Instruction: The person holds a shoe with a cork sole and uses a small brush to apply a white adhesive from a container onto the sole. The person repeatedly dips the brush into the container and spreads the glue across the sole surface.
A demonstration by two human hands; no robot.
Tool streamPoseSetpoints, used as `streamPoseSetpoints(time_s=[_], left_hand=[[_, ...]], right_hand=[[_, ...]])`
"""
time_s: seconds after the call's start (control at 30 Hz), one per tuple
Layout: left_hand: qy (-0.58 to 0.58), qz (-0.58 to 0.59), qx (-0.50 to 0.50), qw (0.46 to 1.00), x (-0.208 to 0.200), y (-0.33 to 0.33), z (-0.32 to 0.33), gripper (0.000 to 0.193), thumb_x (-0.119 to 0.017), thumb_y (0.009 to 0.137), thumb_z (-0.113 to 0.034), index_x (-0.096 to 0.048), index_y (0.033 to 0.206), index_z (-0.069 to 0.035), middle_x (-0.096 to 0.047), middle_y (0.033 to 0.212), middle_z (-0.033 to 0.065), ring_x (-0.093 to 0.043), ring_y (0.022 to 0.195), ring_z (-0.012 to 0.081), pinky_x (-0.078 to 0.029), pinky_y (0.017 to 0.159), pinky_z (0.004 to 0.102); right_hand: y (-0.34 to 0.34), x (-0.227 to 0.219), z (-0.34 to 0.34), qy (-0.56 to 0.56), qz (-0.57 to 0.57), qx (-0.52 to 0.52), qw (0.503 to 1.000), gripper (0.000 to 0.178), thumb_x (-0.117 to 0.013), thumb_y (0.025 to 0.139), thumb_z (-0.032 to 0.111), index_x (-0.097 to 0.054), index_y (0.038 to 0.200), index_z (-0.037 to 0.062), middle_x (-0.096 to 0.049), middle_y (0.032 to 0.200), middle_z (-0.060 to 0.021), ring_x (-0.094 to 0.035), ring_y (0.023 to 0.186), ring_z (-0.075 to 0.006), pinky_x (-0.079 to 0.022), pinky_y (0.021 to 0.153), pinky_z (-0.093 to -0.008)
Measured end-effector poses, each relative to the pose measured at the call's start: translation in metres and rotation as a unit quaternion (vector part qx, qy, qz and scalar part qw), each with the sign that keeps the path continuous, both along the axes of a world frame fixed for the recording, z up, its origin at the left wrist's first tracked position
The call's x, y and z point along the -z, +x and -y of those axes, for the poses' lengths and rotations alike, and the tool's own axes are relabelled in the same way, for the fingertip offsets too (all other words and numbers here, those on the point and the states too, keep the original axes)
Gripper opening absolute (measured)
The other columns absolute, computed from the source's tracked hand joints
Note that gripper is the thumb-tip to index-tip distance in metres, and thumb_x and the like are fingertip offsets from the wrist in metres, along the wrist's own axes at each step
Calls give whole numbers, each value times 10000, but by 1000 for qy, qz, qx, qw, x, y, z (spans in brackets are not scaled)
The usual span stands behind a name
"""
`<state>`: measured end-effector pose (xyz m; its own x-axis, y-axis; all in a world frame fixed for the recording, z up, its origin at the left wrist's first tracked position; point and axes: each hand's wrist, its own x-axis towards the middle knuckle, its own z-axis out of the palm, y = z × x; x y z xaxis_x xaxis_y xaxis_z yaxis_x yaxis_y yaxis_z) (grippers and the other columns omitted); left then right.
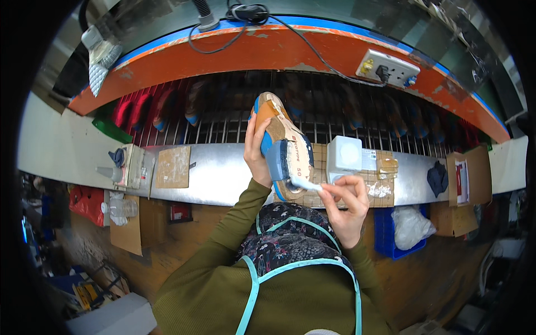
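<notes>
My left hand (257,146) is wrapped round a blue and tan shoe (290,137) that has its underside turned up. Printed markings show on the pale sole face, and its toe points away from me. Between the fingertips of my right hand (347,205) is a slim white brush (306,184), somewhat blurred. The brush's tip touches the near end of the shoe's underside, by the heel. Just right of the shoe, a white square pot (344,154) stands on a gridded brown board (319,159).
Behind the metal ledge (218,173), several shoes (192,100) sit on a rod rack (223,131) under an orange beam (234,47). A socket strip (387,68) with a cable is on the beam. Cardboard boxes (473,176) and a blue crate (385,234) stand to the right.
</notes>
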<state>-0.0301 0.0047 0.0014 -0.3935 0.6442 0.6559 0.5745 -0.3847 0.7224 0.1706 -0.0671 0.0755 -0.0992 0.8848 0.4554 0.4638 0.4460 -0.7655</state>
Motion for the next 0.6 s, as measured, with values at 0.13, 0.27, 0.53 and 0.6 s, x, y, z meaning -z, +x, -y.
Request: streamPoseSetpoints(time_s=[0.13, 0.27, 0.53, 0.6], left_hand=[[2, 12, 18, 1000, -2, 6, -4, 563, -759, 757, -59, -580, 1289, -106, -428, 1465, 171, -499, 1292, 323, -457, 1044, 400], [9, 11, 16, 1000, 1, 6, -13, 618, -769, 731, -48, -557, 1309, -104, -439, 1452, 177, -523, 1267, 309, -475, 1023, 383], [15, 96, 78, 992, 15, 11, -19, 686, -812, 680, -130, -550, 1313, -90, -459, 1422, 195, -515, 1271, 311, -478, 1014, 377], [15, 79, 93, 992, 10, 11, -15, 695, -806, 718, -176, -513, 1340, -71, -447, 1428, 179, -500, 1284, 296, -466, 1037, 369]], right_hand=[[-7, -8, -14, 108, 79, 50, 990, 223, -836, 709, 153, -760, 916, 120, -591, 926, -13, -546, 744, -113, -289, 779, -313], [-2, -9, -2, 189, 108, -4, 976, 279, -854, 689, 172, -764, 952, 145, -596, 953, -13, -545, 819, -122, -276, 782, -316], [-5, -2, 9, 240, 136, 27, 961, 307, -858, 687, 206, -762, 976, 167, -581, 954, 10, -546, 857, -126, -263, 821, -351], [0, 5, 0, 224, 117, 88, 964, 331, -866, 678, 210, -760, 991, 182, -572, 956, 17, -547, 839, -117, -256, 823, -344]])
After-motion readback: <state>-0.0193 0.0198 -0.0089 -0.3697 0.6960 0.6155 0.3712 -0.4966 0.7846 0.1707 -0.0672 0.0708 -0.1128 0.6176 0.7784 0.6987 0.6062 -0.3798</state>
